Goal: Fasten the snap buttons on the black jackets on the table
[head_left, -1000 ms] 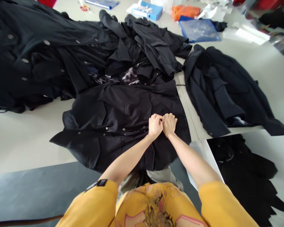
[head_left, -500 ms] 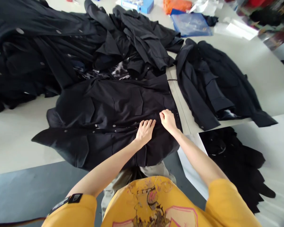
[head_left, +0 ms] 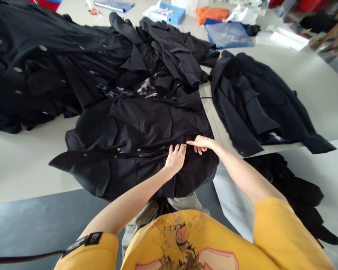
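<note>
A black jacket [head_left: 154, 120] lies front up before me, its snap-studded front edge running left to right and its lower side hanging over the table edge. My left hand [head_left: 176, 159] rests on that front edge, fingers stretched over the cloth and slightly apart. Just right of it, my right hand [head_left: 200, 144] touches the jacket with its index finger straight and pointing left. The other fingers of that hand curl loosely downward, and its thumb is hidden. No cloth is visibly pinched in either hand. Several metal snaps [head_left: 139, 150] show left of my hands.
More dark jackets [head_left: 84, 56] are heaped at the back left, and another jacket [head_left: 256, 101] lies to the right. Behind are a blue box [head_left: 169, 14], an orange bundle [head_left: 212, 14] and a blue plastic bag [head_left: 229, 34]. Black garments [head_left: 293, 195] lie below right.
My right hand has turned from a closed shape to a straight index finger, set nearer my left hand. The left hand stays on the front edge. The view has shifted slightly.
</note>
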Demonstrator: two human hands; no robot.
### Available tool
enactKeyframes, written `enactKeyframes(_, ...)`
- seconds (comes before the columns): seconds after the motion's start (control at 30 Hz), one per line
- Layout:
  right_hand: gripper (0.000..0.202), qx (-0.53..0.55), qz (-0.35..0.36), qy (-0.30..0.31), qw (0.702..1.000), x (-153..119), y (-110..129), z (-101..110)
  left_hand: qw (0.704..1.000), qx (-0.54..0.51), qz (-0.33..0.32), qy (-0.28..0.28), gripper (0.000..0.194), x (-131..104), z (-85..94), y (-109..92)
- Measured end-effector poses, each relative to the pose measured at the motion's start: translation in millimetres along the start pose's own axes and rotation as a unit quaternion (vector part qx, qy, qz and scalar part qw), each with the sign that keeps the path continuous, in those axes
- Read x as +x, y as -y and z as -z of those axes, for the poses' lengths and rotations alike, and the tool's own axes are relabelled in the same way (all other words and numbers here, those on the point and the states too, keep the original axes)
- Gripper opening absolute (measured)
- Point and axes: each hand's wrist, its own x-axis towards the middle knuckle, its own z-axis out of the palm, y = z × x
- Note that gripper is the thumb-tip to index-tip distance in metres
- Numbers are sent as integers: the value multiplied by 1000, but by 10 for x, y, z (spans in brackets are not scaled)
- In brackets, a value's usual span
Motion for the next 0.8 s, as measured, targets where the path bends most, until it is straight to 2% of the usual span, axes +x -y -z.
enactKeyframes(0.17,82,-31,-42,9,999,-23,108,-3,995,-64,-24,-71,59,-37,-93,120)
enactKeyframes(0.33,89,-70,-74,16,995,-11,224,-4,982,-128,-28,-133,55,-72,-99,172)
enactKeyframes(0.5,91,-93,-94,25,991,29,283,-21,963,-205,21,-172,52,-18,-67,186)
enactKeyframes(0.6,83,-99,-114,47,987,94,268,-45,951,-231,54,-198,46,175,8,174)
enactKeyframes(0.8,49,-143,-135,108,975,248,221,-43,946,-244,12,-212,38,815,177,29)
